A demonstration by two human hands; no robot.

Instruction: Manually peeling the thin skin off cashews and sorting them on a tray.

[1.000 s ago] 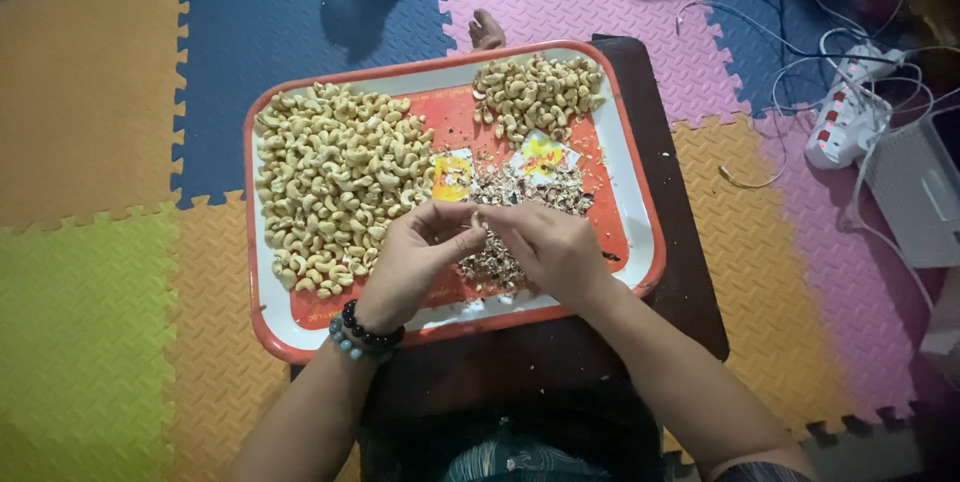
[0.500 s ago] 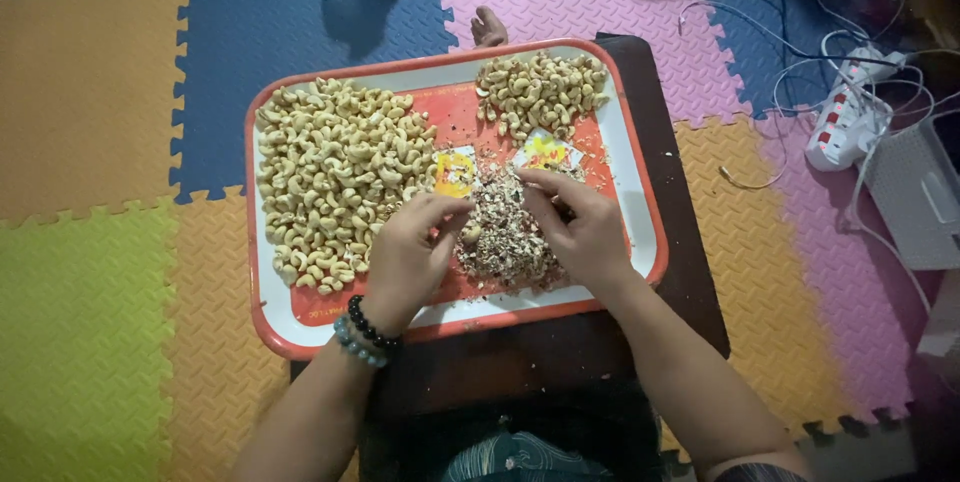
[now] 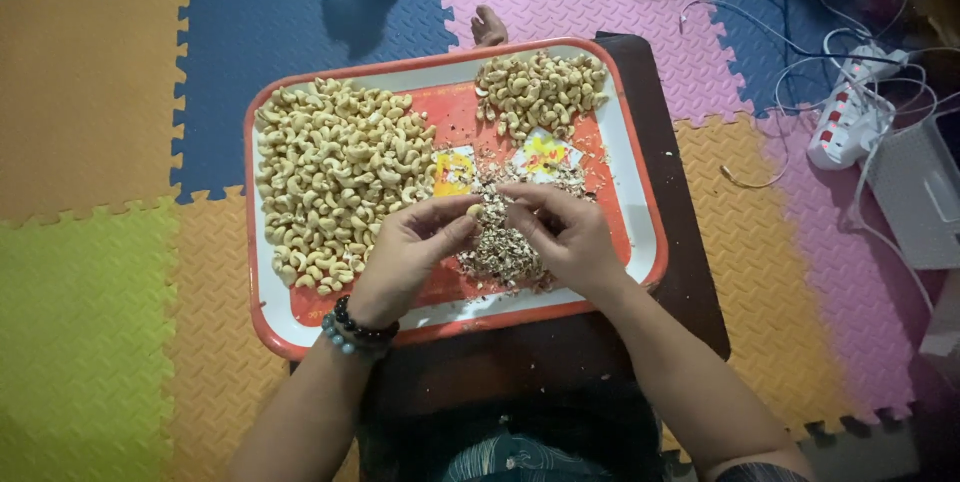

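Note:
A red and white tray (image 3: 640, 192) lies on a dark low table (image 3: 690, 272). A large heap of pale cashew nuts (image 3: 335, 177) fills its left side. A smaller cashew heap (image 3: 540, 92) sits at the top right. Brownish peel scraps (image 3: 505, 242) are piled in the middle. My left hand (image 3: 405, 257), with bead bracelets at the wrist, pinches a single cashew (image 3: 474, 209) above the scraps. My right hand (image 3: 570, 237) faces it, fingertips close to the same nut, with a small tool or scrap I cannot make out.
Coloured foam puzzle mats (image 3: 90, 192) cover the floor all round. A toe (image 3: 488, 30) shows beyond the tray's far edge. A white power strip (image 3: 845, 117) with tangled cables and a white box (image 3: 915, 192) lie at the right.
My hands drew apart over the scrap pile half a second ago. They have come together again, and my left hand holds a cashew at its fingertips.

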